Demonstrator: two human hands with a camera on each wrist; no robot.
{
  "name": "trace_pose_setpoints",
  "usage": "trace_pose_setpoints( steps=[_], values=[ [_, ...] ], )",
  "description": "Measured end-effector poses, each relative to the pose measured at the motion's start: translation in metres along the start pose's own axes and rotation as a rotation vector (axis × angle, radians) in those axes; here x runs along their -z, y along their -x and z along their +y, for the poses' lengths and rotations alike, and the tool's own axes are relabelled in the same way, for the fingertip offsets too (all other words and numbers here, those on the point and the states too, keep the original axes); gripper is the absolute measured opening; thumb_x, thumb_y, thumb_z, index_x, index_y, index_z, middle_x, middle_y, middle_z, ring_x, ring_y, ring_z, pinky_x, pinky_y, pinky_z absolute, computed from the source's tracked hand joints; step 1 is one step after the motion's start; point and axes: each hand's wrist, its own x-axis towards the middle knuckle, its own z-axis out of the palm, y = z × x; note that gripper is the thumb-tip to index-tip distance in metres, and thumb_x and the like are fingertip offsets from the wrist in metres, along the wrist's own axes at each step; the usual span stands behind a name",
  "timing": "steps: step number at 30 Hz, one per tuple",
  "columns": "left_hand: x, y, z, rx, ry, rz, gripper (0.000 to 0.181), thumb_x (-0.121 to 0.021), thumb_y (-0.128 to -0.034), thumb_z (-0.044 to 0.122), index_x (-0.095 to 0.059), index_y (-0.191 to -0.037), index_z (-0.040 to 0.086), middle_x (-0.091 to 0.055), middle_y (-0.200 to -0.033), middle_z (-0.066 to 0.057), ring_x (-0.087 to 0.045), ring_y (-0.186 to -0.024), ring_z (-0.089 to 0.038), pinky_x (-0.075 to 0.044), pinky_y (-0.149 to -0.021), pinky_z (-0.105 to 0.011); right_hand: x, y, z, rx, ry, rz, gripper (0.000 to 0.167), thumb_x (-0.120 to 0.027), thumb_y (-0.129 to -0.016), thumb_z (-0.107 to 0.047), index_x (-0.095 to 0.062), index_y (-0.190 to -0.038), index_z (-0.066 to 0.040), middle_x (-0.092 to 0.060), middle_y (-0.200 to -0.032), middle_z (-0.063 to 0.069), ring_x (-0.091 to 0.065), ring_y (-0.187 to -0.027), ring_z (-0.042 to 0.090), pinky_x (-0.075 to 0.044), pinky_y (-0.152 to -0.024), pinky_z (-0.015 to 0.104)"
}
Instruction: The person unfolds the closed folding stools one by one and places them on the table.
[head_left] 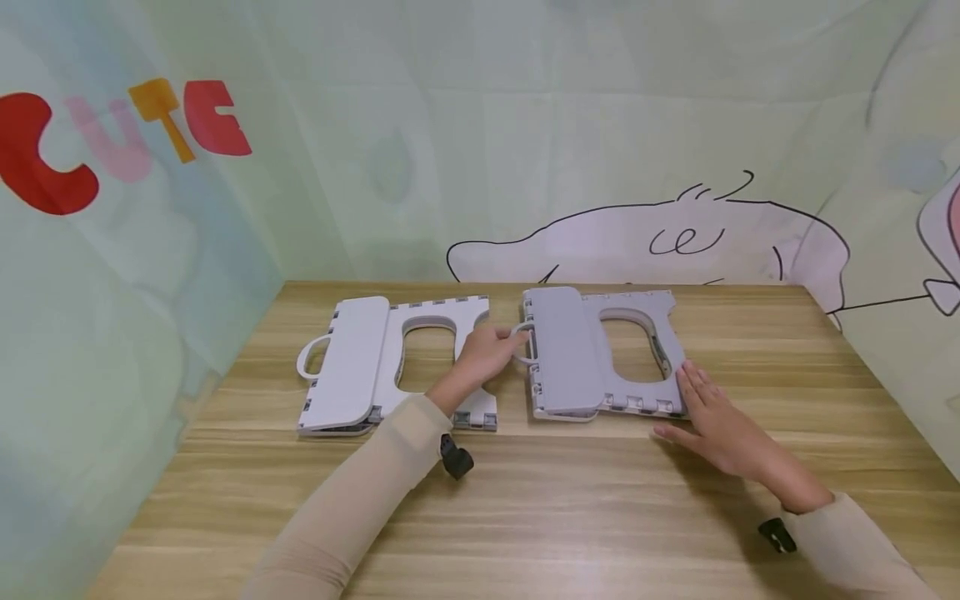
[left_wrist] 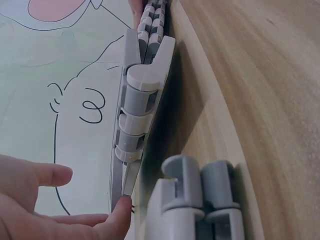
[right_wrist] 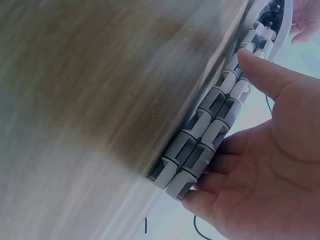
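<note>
Two folded plastic step stools lie flat on the table, each with an oval opening and a loop handle on its left side. My left hand (head_left: pixel 483 354) reaches over the right edge of the left stool (head_left: pixel 352 358). Its fingertips touch the handle side of the right stool (head_left: pixel 566 350), by the loop handle. The left wrist view shows the thumb (left_wrist: pixel 52 175) held apart from the stool. My right hand (head_left: pixel 720 425) lies against the right stool's right edge, fingers extended. Its thumb (right_wrist: pixel 260 70) is at the hinged near edge (right_wrist: pixel 200 125).
The wooden table (head_left: pixel 570 508) runs up to a pale printed cloth backdrop (head_left: pixel 487 150) at the back and sides. Black straps (head_left: pixel 455 457) hang at both wrists.
</note>
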Motion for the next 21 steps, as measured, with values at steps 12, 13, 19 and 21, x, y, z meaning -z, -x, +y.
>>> trace_pose_setpoints(
  steps=[12,13,19,21],
  values=[
    [0.008,0.004,0.018,-0.004,0.146,0.05,0.041,-0.062,-0.0987,0.03,-0.065,-0.129,0.002,-0.071,-0.113,-0.013,-0.069,-0.098,-0.022,-0.053,-0.083,-0.03,0.007,0.002,0.012,-0.003,-0.117,-0.037,0.096,-0.063,-0.098,-0.041,-0.007,-0.153,0.014,0.0,-0.158,0.035,-0.005,-0.144,0.053,-0.014,-0.112,0.068],
    [0.008,0.004,0.02,-0.005,0.161,0.05,0.04,-0.062,-0.0989,0.029,-0.066,-0.128,0.002,-0.071,-0.115,-0.013,-0.069,-0.098,-0.021,-0.054,-0.086,-0.03,0.008,0.003,0.013,-0.004,-0.128,-0.038,0.096,-0.063,-0.098,-0.041,-0.007,-0.153,0.013,0.0,-0.158,0.035,-0.004,-0.144,0.053,-0.014,-0.112,0.068],
    [0.011,0.004,0.032,0.007,0.31,0.039,0.036,-0.062,-0.0996,0.022,-0.066,-0.126,-0.001,-0.066,-0.123,-0.015,-0.068,-0.104,-0.022,-0.055,-0.088,-0.026,0.011,0.006,0.017,0.004,-0.155,-0.04,0.095,-0.062,-0.099,-0.04,-0.003,-0.155,0.009,0.003,-0.16,0.032,-0.004,-0.144,0.053,-0.015,-0.111,0.069],
    [0.012,0.005,0.035,0.013,0.342,0.039,0.035,-0.062,-0.0996,0.022,-0.066,-0.126,-0.002,-0.065,-0.126,-0.015,-0.068,-0.106,-0.023,-0.055,-0.087,-0.024,0.011,0.006,0.018,0.005,-0.163,-0.041,0.094,-0.062,-0.099,-0.039,-0.002,-0.155,0.007,0.004,-0.16,0.031,-0.004,-0.144,0.053,-0.015,-0.11,0.07]
  ],
)
